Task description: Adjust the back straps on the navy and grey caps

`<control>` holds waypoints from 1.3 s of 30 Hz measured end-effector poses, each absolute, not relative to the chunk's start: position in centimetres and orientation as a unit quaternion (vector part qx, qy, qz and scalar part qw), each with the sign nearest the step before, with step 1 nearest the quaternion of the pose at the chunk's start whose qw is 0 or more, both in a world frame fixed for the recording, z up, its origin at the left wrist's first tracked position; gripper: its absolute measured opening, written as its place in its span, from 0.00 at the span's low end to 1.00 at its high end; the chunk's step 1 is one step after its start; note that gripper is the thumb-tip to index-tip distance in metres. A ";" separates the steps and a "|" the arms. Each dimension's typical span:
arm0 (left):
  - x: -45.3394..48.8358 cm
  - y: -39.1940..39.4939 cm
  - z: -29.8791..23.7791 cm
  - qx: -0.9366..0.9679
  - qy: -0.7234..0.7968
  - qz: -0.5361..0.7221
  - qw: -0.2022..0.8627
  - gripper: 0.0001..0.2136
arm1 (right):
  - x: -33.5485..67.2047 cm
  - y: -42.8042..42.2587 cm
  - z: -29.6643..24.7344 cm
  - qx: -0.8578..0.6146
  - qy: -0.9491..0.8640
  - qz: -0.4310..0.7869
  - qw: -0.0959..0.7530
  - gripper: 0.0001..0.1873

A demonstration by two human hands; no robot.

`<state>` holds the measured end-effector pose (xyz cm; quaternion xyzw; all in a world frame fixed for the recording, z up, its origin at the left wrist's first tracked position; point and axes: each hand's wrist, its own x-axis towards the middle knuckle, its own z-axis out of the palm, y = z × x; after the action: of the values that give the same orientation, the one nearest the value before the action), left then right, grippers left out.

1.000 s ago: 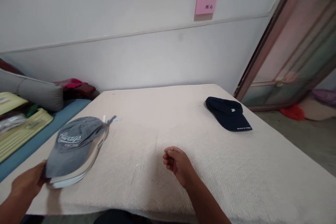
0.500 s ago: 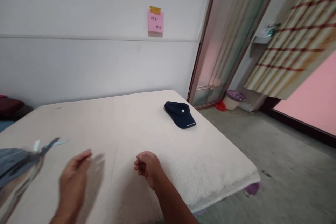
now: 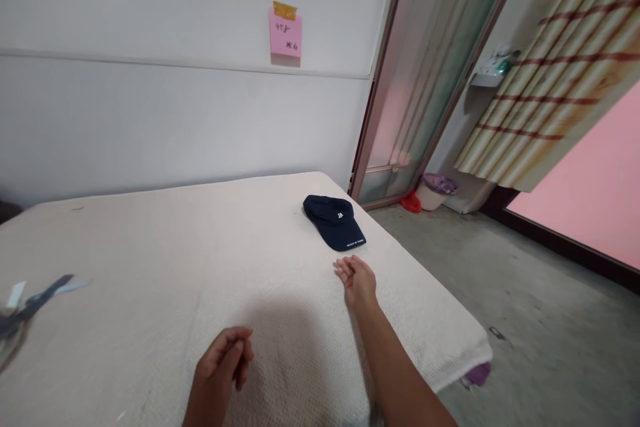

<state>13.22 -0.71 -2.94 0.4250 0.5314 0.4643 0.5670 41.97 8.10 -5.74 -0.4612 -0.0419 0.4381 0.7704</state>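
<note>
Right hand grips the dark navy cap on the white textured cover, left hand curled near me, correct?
No: the head view shows the right hand open, just short of the dark navy fabric cap, not gripping it. It lies on the white textured cover; the left hand is curled.

The right hand (image 3: 357,278) is reaching out, now open and just beside the dark cap (image 3: 333,221), while the left hand (image 3: 223,363), off the grey cap (image 3: 10,327), is curling loosely over the bed (image 3: 150,267).
</note>
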 end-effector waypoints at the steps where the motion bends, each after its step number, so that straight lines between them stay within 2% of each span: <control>1: 13.2 -0.8 -2.9 0.431 0.525 0.460 0.572 0.11 | 42.3 8.7 -5.9 -0.465 -0.037 0.431 0.773 0.13; 7: 13.1 -1.3 -3.8 0.448 0.518 0.431 0.587 0.10 | 44.1 12.6 -5.9 -0.487 -0.015 0.463 0.740 0.08; 14: 13.4 -1.5 -3.3 0.442 0.497 0.442 0.602 0.08 | 44.6 13.1 -5.0 -0.483 -0.029 0.525 0.701 0.12; 21: 13.1 -0.4 -2.8 0.253 0.492 0.477 0.683 0.04 | 36.8 7.8 -3.9 -0.437 -0.046 0.614 0.656 0.13; 25: 11.9 0.5 -2.3 0.143 0.498 0.468 0.716 0.08 | 30.7 3.6 -2.5 -0.400 -0.059 0.663 0.630 0.12; 29: 9.2 1.4 -0.9 0.100 0.414 0.493 0.758 0.18 | 25.6 -0.8 -2.2 -0.345 -0.076 0.715 0.603 0.15; 32: 6.6 1.8 0.4 0.099 0.351 0.545 0.755 0.21 | 22.5 -3.6 -3.5 -0.347 -0.105 0.744 0.561 0.16; 35: 4.2 2.0 1.2 0.078 0.355 0.620 0.696 0.16 | 19.9 -5.4 -5.1 -0.350 -0.166 0.789 0.477 0.18; 39: 0.8 1.7 1.1 0.031 0.367 0.609 0.702 0.13 | 18.5 -6.4 -5.7 -0.335 -0.260 0.820 0.383 0.19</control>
<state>0.85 1.73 1.12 0.0313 0.3669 0.6095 0.7021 18.46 -6.43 -5.71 -0.3350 -0.2602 0.8205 0.3833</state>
